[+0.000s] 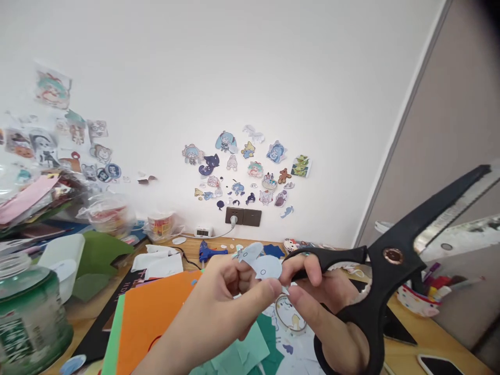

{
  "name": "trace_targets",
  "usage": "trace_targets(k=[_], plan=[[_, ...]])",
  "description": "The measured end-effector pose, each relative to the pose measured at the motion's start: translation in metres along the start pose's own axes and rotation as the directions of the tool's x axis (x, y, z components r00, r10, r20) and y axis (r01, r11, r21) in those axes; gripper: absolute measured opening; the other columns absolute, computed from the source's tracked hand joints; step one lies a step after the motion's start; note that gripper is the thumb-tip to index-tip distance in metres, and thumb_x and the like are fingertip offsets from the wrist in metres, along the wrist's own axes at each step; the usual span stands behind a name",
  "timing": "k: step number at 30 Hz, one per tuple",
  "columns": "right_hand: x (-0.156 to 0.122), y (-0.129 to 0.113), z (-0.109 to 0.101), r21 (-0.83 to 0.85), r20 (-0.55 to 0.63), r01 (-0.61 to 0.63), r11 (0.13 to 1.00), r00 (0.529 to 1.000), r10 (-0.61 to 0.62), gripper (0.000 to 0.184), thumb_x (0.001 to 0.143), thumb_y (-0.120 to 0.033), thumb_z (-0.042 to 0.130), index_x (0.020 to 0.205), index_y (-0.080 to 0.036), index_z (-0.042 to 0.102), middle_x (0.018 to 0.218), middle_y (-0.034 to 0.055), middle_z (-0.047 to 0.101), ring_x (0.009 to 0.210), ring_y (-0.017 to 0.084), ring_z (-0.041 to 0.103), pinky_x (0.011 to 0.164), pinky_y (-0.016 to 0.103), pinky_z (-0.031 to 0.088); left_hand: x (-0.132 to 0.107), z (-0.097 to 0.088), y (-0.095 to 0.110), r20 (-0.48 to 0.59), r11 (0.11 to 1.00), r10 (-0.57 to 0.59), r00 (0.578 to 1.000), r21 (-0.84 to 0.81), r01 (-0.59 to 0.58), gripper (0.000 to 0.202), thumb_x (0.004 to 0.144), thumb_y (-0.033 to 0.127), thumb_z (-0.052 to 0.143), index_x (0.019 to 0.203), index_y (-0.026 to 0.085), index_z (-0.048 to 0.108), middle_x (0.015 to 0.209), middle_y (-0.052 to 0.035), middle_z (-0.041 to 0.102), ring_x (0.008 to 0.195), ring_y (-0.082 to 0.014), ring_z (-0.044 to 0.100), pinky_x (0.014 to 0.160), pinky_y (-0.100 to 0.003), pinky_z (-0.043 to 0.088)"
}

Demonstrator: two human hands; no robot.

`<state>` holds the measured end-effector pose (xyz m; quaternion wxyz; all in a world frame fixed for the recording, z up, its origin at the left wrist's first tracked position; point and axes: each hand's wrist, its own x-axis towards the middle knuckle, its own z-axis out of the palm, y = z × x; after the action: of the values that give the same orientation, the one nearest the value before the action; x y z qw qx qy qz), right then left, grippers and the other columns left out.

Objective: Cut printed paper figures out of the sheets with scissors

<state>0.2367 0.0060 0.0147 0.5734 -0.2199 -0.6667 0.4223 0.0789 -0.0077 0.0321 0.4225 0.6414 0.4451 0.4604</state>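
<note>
Right at the lower middle of the frame, the left hand (224, 299) pinches a small pale-blue paper cut-out (261, 263) between thumb and fingertips, closed firmly on its lower edge so the piece stands up above the knuckles. The right hand (332, 312), lower right of centre, has its fingers threaded through the loops of a pair of large black-handled scissors (390, 271) and curled tight around them — its fingertips also touch the right edge of the cut-out. The scissor blades stand parted, pointing away to the upper right of the frame, clear of the paper.

Below the hands, sheets of orange paper (152, 312) and green paper scraps (250, 349) lie overlapping on the wooden desk (429, 338). A blue glue gun (207, 253) rests just behind the hands, near a dark wall socket (242, 216). Cartoon stickers (250, 166) cluster on the white wall at centre. A green glass jar (27, 312) sits at the lower left — a phone (439, 364) lies at the bottom right edge.
</note>
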Motion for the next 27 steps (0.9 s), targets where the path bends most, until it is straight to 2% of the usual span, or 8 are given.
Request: trace_targets(k=[2, 6, 8, 13, 16, 20, 24, 27], plan=[[-0.002, -0.001, 0.000, 0.001, -0.017, -0.012, 1.000, 1.000, 0.012, 0.026, 0.084, -0.028, 0.058, 0.076, -0.022, 0.034, 0.079, -0.0028, 0.055, 0.071, 0.012, 0.052, 0.069, 0.025, 0.043, 0.001, 0.000, 0.000, 0.001, 1.000, -0.013, 1.000, 0.005, 0.013, 0.043, 0.077, 0.044, 0.055, 0.049, 0.019, 0.033, 0.036, 0.0064, 0.039, 0.034, -0.0056, 0.034, 0.038, -0.019, 0.025], [0.000, -0.002, -0.003, 0.016, 0.092, 0.028, 0.999, 0.995, -0.029, 0.024, 0.087, -0.023, 0.054, 0.077, -0.022, 0.032, 0.078, -0.0037, 0.052, 0.066, 0.009, 0.050, 0.059, 0.021, 0.040, 0.002, 0.002, -0.002, 0.018, 1.000, -0.019, 1.000, -0.001, 0.019, 0.041, 0.077, 0.045, 0.055, 0.053, 0.020, 0.036, 0.036, 0.0061, 0.041, 0.035, -0.0062, 0.035, 0.038, -0.019, 0.025], [0.002, -0.002, -0.002, 0.091, 0.107, 0.044, 0.995, 0.993, -0.054, 0.026, 0.085, -0.022, 0.055, 0.075, -0.021, 0.032, 0.074, -0.0042, 0.050, 0.063, 0.008, 0.046, 0.056, 0.020, 0.037, 0.002, 0.003, -0.006, 0.044, 0.999, -0.003, 0.999, -0.037, 0.005, 0.041, 0.078, 0.046, 0.055, 0.053, 0.019, 0.037, 0.036, 0.0061, 0.041, 0.035, -0.0062, 0.034, 0.038, -0.020, 0.023], [0.006, 0.000, 0.004, 0.369, 0.058, -0.023, 0.929, 0.998, 0.002, 0.031, 0.076, -0.023, 0.063, 0.072, -0.021, 0.032, 0.068, -0.0046, 0.049, 0.063, 0.010, 0.042, 0.058, 0.023, 0.034, 0.008, 0.008, -0.014, 0.172, 0.966, 0.103, 0.980, -0.251, -0.057, 0.041, 0.082, 0.040, 0.056, 0.052, 0.019, 0.038, 0.033, 0.0083, 0.037, 0.034, -0.0049, 0.027, 0.042, -0.023, 0.020], [0.007, 0.000, 0.000, 0.438, 0.020, -0.062, 0.897, 0.998, 0.060, 0.034, 0.071, -0.022, 0.066, 0.071, -0.021, 0.032, 0.066, -0.0042, 0.048, 0.064, 0.012, 0.042, 0.061, 0.024, 0.035, 0.012, 0.009, -0.013, 0.166, 0.918, 0.122, 0.979, -0.394, -0.047, 0.038, 0.081, 0.033, 0.058, 0.052, 0.019, 0.038, 0.033, 0.0102, 0.033, 0.034, -0.0048, 0.024, 0.044, -0.024, 0.020], [0.009, 0.001, -0.009, 0.344, 0.008, 0.017, 0.939, 1.000, -0.020, 0.033, 0.075, -0.024, 0.064, 0.071, -0.021, 0.032, 0.066, -0.0036, 0.048, 0.064, 0.012, 0.043, 0.057, 0.022, 0.034, 0.013, 0.008, -0.007, 0.083, 0.912, 0.133, 0.988, -0.400, -0.089, 0.048, 0.082, 0.031, 0.056, 0.044, 0.019, 0.030, 0.033, 0.0092, 0.029, 0.036, -0.0043, 0.022, 0.045, -0.026, 0.019], [0.007, 0.003, -0.007, 0.273, 0.061, 0.082, 0.958, 0.993, -0.102, 0.027, 0.081, -0.021, 0.059, 0.074, -0.021, 0.033, 0.069, -0.0042, 0.047, 0.059, 0.009, 0.039, 0.054, 0.021, 0.032, 0.013, 0.009, -0.007, 0.099, 0.919, 0.108, 0.989, -0.388, -0.062, 0.046, 0.081, 0.030, 0.058, 0.045, 0.019, 0.032, 0.033, 0.0088, 0.030, 0.035, -0.0048, 0.026, 0.044, -0.025, 0.019], [0.006, 0.001, -0.004, 0.190, 0.035, 0.104, 0.976, 0.993, -0.112, 0.024, 0.081, -0.018, 0.057, 0.076, -0.021, 0.034, 0.075, -0.0042, 0.050, 0.064, 0.009, 0.043, 0.059, 0.021, 0.034, 0.014, 0.012, -0.014, 0.102, 0.897, 0.104, 0.989, -0.439, -0.049, 0.041, 0.081, 0.032, 0.060, 0.049, 0.018, 0.037, 0.033, 0.0093, 0.033, 0.035, -0.0037, 0.026, 0.041, -0.022, 0.019]])
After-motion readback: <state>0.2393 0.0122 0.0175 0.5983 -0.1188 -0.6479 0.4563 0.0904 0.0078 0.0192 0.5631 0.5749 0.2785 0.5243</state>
